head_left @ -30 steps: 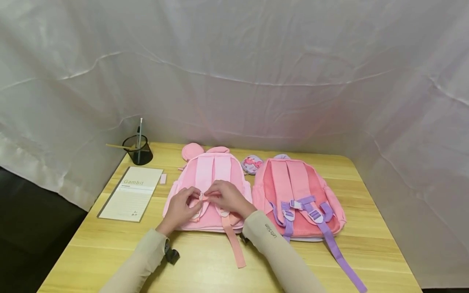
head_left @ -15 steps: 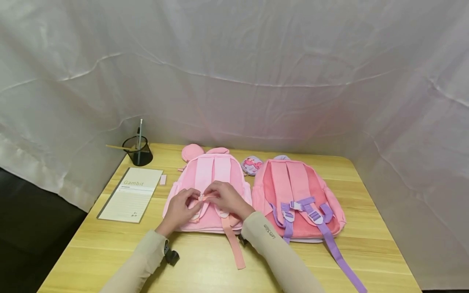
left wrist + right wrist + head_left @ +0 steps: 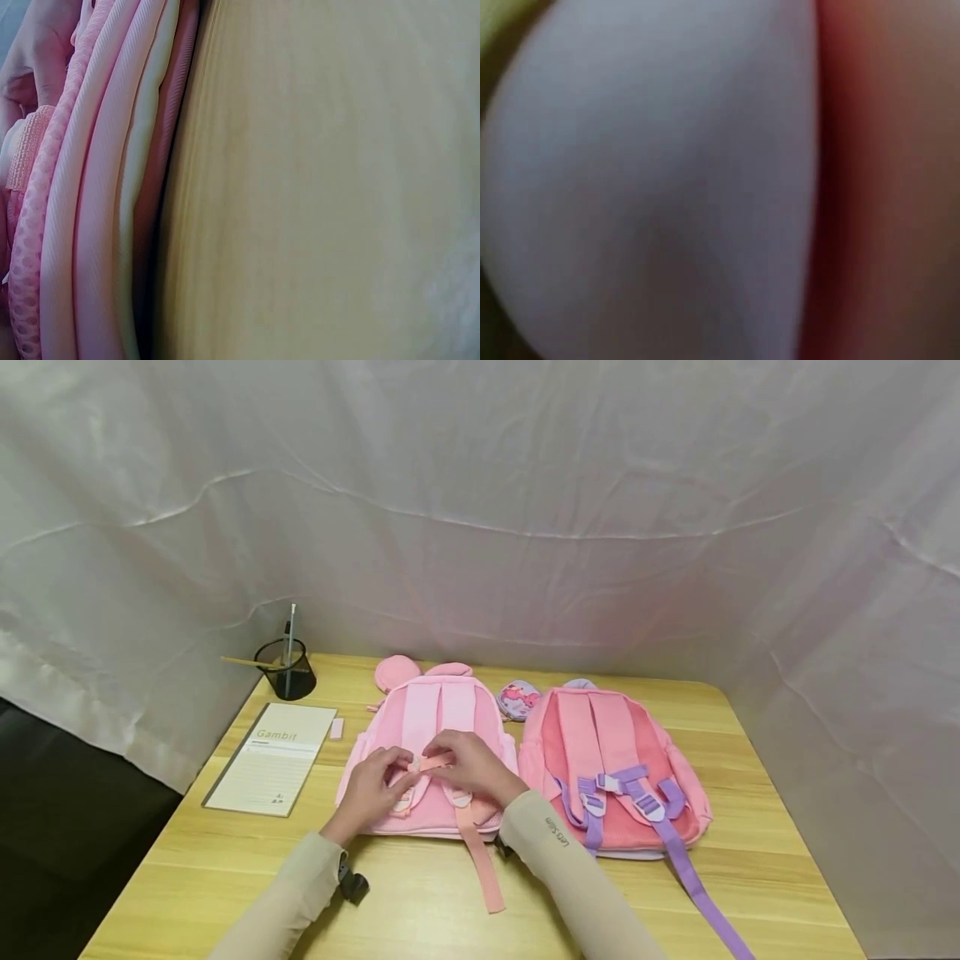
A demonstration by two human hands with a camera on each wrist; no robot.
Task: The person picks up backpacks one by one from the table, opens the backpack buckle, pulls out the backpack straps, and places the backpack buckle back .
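Observation:
A light pink backpack [image 3: 382, 710] lies with its shoulder straps up, its loose peach strap tail [image 3: 478, 868] hanging over the tabletop. Over its middle, my left hand [image 3: 366, 792] pinches a small white buckle [image 3: 415, 764]. The right hand [image 3: 476, 767] is close beside it, holding a short peach strap [image 3: 435, 762] that runs to the buckle between finger and thumb. In the left wrist view, the backpack's layered edge [image 3: 97, 195] fills the left side, with the left hand's fingers [image 3: 45, 52] behind it. A blurred pale surface fills most of the right wrist view.
On the right lies a coral backpack [image 3: 558, 743] with purple straps [image 3: 701, 881], close against the pink one. A notebook [image 3: 270, 760], a small eraser-like block [image 3: 337, 728] and a black mesh pen cup [image 3: 292, 681] stand left on the wooden table [image 3: 180, 868]. Pale curtains surround it.
More of the short peach strap now shows between my hands, lying flatter beside the buckle. Both hands have stayed in nearly the same place over the pink backpack.

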